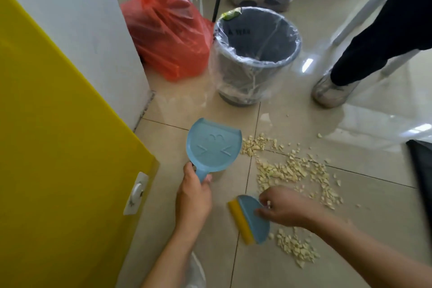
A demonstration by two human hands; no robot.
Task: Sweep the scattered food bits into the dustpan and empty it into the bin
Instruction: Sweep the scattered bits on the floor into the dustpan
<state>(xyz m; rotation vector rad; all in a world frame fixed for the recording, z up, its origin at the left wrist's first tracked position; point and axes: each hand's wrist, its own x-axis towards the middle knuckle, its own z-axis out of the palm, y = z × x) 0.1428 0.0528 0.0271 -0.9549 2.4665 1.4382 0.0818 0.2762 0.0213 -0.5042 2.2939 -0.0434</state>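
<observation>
Tiled floor (364, 222): left hand (194, 196) grips dustpan (214, 147); right hand (284, 208) grips scraper (251, 217), partly hiding it.

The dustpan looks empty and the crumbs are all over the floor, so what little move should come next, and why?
Probably lower the dustpan so its open edge meets the floor beside the food bits. The left hand holds it by the handle, tilted with nothing in it, while the right hand holds the scraper next to the bits. Until the pan is down, a sweep has nowhere to go.
</observation>
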